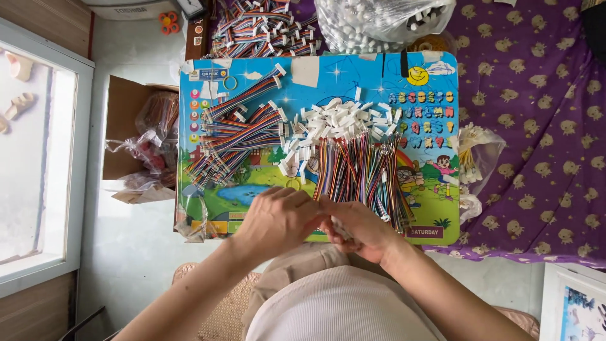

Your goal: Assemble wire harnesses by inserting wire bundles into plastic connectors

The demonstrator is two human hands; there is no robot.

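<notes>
At the near table edge, head view: both hands are meeting over the colourful picture-printed children's table (429,63).
Left hand (278,218): curling its fingers inward, knuckles up; what it is pinching is hidden.
Right hand (363,230): closing around a thin multicoloured ribbon cable with a white plastic connector (339,227), just peeking between the fingertips.
Doing it well: I'd be keeping the connector square to the wires, pinching close to the end.
Nearby: fanned bundle of rainbow wires (360,167) lying just beyond the fingers, heap of small white plastic connectors (334,120) farther up.
</notes>
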